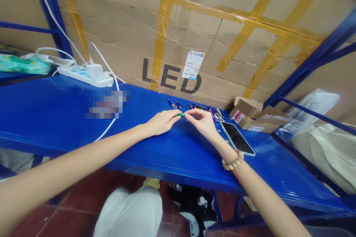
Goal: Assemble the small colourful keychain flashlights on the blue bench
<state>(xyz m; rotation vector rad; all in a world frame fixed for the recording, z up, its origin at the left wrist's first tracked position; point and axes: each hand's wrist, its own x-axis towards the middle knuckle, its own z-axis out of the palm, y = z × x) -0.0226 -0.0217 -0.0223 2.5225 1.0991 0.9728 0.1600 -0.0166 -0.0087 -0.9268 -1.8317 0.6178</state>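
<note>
My left hand [162, 121] and my right hand [201, 120] meet over the blue shelf [55, 114]. Both pinch a small green pen-like item [180, 114] held between their fingertips. Just behind them lies a row of several small coloured pen-like items [194, 106] against the big cardboard box [194, 26] marked LED. A beaded bracelet [233, 163] sits on my right wrist.
A smartphone [237, 139] lies face up right of my right hand. A small open carton [256, 118] stands behind it. A white power strip [86, 74] with cables sits at the back left. Blue rack posts [314, 59] rise at the right.
</note>
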